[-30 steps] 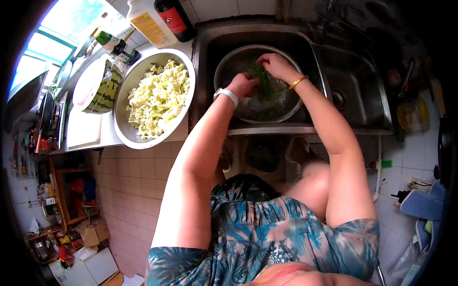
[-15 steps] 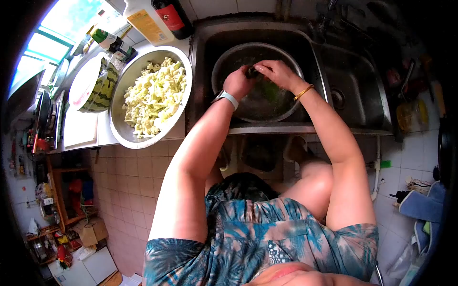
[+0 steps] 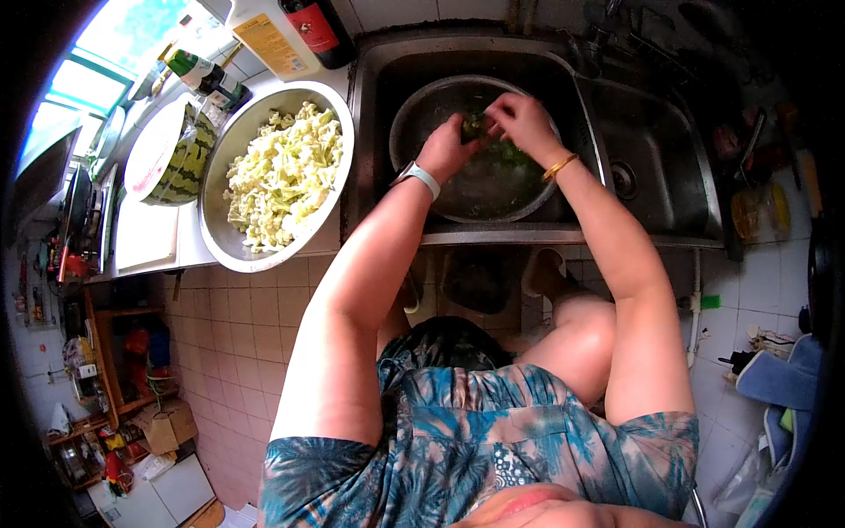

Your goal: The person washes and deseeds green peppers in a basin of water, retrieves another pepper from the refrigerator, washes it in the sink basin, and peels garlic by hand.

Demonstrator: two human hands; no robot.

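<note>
A round metal basin (image 3: 405,180) sits in the left sink bowl with water and green pieces in it. Over it, both my hands meet at a small dark green leafy vegetable (image 3: 475,123). My left hand (image 3: 447,150), with a pale watch band at the wrist, has its thumb and fingers closed around the vegetable. My right hand (image 3: 526,126), wearing a gold bracelet, pinches at the same piece with bent fingers. More green leaves (image 3: 510,157) lie in the basin below my right hand. Shade hides the fingertips in part.
Left of the sink, a large metal bowl (image 3: 214,224) holds cut pale cauliflower pieces (image 3: 286,176). Behind it stand a cut watermelon (image 3: 187,163), a green-capped bottle (image 3: 207,79), a white jug (image 3: 273,40) and a dark bottle (image 3: 315,31). A second sink bowl (image 3: 660,198) lies right.
My right hand has lifted slightly up and right, and its fingers have drawn a little apart from my left hand. Green leaves now show more between and below them.
</note>
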